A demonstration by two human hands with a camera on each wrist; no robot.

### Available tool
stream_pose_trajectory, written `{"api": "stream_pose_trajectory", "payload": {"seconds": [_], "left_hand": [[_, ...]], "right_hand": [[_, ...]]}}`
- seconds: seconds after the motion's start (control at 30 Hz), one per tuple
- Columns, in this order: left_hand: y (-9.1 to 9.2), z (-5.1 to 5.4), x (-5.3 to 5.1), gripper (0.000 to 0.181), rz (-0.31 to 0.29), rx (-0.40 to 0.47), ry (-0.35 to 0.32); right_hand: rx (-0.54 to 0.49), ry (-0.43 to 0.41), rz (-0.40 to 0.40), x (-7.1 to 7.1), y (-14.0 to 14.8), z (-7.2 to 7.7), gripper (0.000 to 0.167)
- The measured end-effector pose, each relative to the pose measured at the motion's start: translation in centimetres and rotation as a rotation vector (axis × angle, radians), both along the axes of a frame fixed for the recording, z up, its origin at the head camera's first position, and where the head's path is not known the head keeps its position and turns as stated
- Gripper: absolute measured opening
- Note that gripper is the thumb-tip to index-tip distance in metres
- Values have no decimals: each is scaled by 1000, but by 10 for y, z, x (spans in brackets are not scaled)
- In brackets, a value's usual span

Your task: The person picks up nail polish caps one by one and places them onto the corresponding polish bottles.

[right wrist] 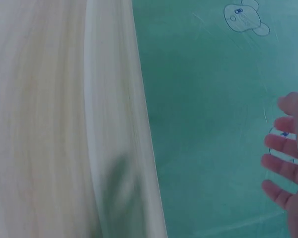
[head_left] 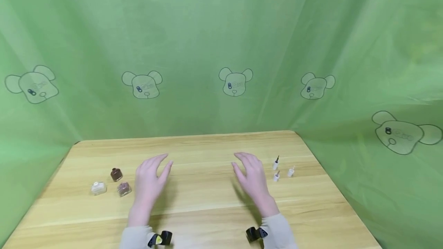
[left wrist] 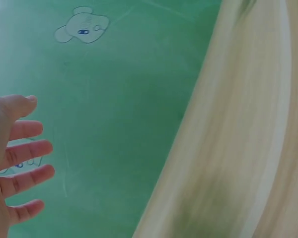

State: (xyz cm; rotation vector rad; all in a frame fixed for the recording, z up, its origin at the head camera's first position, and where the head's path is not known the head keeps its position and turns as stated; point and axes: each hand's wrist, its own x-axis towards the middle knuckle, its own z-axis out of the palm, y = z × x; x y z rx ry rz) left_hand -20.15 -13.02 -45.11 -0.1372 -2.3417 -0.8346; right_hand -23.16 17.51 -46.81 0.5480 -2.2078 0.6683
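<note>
In the head view my left hand (head_left: pixel 149 178) hovers over the table with relaxed fingers and holds nothing. Left of it stand three small uncapped nail polish bottles: a dark brown bottle (head_left: pixel 116 174), a white bottle (head_left: pixel 99 188) and a mauve bottle (head_left: pixel 124 189). My right hand (head_left: pixel 252 176), likewise relaxed and holding nothing, is over the table's right half. Beyond it, to the right, three white brush caps stand with bristles upward: a dark-bristled cap (head_left: pixel 275 163), a nearer cap (head_left: pixel 276 176) and a rightmost cap (head_left: pixel 291 171). Both wrist views show spread, bare fingers.
The light wooden table (head_left: pixel 200 187) ends at a straight back edge. A green curtain (head_left: pixel 194 41) printed with mouse-like heads hangs behind it and along both sides. Black wrist cameras sit at the left cuff (head_left: pixel 135 237) and the right cuff (head_left: pixel 279 231).
</note>
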Motion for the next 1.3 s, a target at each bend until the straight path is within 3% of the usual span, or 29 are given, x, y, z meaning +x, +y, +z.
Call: {"api": "stream_pose_trajectory", "payload": {"seconds": [0.17, 0.43, 0.63, 0.73, 0.93, 1.13, 1.3], "left_hand": [[-6, 4, 7, 29, -2, 56, 105], [-22, 3, 13, 21, -15, 138, 354], [-37, 0, 17, 20, 30, 205, 420], [-46, -2, 20, 20, 59, 232, 423], [-60, -5, 28, 18, 144, 321, 357], [-74, -14, 30, 14, 180, 394, 346], [-80, -25, 29, 16, 205, 408, 288]], "right_hand": [[-77, 77, 6, 3, 9, -1, 32], [-213, 161, -55, 4, 27, -7, 29], [-323, 192, -98, 4, 41, -11, 27], [-356, 223, -137, 4, 49, -11, 27], [-433, 211, -222, 6, 63, -16, 30], [-500, 141, -266, 8, 75, -24, 34], [-509, 51, -310, 8, 85, -33, 39]]}}
